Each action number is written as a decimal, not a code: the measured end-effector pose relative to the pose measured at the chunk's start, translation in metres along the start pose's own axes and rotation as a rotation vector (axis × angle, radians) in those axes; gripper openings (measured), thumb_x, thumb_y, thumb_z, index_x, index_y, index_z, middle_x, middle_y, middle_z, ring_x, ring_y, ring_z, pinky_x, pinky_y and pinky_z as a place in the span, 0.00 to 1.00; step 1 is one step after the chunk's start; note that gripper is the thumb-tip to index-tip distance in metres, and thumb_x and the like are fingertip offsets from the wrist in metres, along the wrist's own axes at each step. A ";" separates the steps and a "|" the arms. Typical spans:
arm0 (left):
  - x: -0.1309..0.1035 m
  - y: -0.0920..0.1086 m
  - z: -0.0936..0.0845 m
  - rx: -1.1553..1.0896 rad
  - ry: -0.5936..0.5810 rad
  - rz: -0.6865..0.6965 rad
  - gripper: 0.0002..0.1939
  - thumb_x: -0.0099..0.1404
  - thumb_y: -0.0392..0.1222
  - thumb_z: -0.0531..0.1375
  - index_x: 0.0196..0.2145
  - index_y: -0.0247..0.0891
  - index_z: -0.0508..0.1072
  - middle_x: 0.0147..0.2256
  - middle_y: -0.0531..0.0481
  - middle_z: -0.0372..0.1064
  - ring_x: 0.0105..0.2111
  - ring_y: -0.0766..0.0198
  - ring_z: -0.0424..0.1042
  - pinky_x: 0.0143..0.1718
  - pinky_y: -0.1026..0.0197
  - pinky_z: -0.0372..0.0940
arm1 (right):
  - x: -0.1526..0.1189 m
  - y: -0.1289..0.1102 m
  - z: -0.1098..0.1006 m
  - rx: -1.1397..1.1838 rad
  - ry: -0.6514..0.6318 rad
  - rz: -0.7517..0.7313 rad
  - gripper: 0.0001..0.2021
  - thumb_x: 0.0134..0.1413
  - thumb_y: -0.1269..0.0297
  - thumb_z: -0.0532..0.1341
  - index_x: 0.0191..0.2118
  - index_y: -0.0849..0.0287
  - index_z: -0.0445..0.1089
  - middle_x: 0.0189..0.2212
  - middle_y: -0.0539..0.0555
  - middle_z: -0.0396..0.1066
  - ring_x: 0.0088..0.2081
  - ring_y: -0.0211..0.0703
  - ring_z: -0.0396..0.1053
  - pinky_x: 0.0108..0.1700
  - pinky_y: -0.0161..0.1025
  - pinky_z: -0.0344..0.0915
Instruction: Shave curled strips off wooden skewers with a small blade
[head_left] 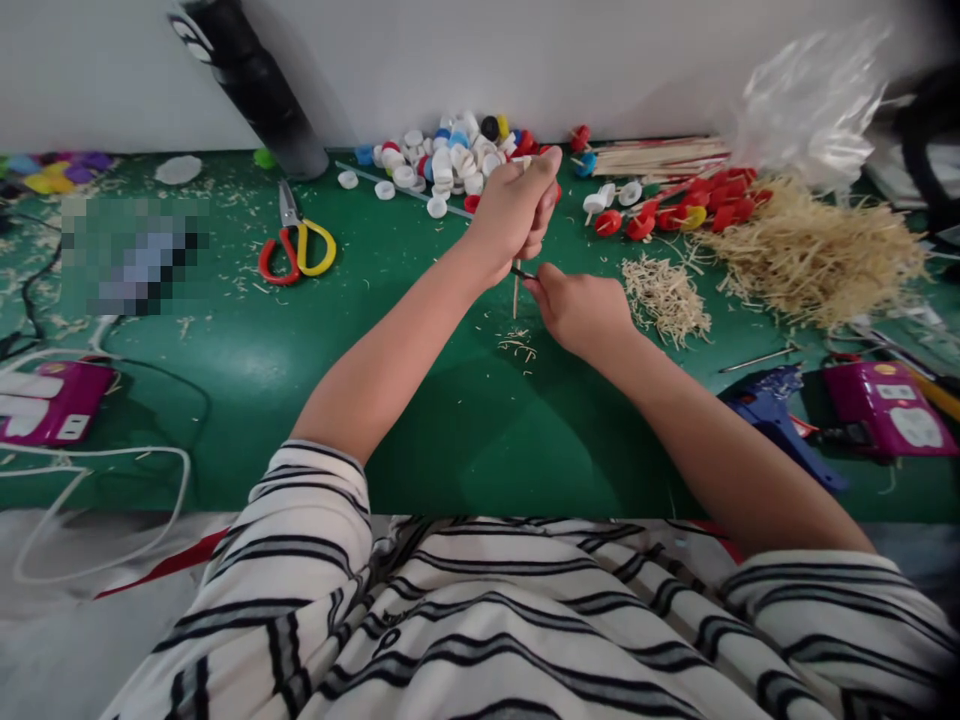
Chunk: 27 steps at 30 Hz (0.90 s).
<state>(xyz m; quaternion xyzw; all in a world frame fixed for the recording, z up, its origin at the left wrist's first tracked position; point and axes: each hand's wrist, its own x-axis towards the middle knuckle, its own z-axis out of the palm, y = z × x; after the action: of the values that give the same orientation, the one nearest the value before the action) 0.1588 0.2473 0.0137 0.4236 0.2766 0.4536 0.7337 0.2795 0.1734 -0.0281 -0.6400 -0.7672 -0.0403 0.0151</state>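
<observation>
My left hand (517, 205) is closed in a fist around a thin wooden stick (515, 297), whose lower end points down toward the table. Just below it, my right hand (585, 312) is closed on a small dark blade (523, 273) that crosses the stick close under the left fist. Most of the blade and its grip are hidden by the fingers. Beneath the stick lie a few curled wood shavings (519, 347). Beyond my left hand is a heap of mostly white bottle caps (442, 160).
Scissors (296, 240) and a black bottle (262, 95) are at the left. To the right are red caps on sticks (705, 205), a shavings pile (664, 300), straw-coloured strands (817, 255), a plastic bag (814, 100), a blue glue gun (784, 415) and a magenta power socket (889, 405).
</observation>
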 end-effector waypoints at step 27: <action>-0.008 0.002 0.006 0.156 -0.012 0.058 0.28 0.73 0.49 0.59 0.16 0.39 0.58 0.13 0.60 0.44 0.13 0.77 0.39 0.15 0.67 0.35 | -0.014 -0.004 0.007 -0.061 -0.244 -0.010 0.28 0.73 0.49 0.39 0.54 0.57 0.71 0.35 0.64 0.79 0.36 0.56 0.77 0.33 0.43 0.58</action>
<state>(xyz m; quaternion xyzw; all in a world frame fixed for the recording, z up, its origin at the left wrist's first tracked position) 0.1595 0.2382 0.0185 0.4901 0.2944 0.4489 0.6867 0.2783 0.1591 -0.0362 -0.6365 -0.7649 0.0146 -0.0978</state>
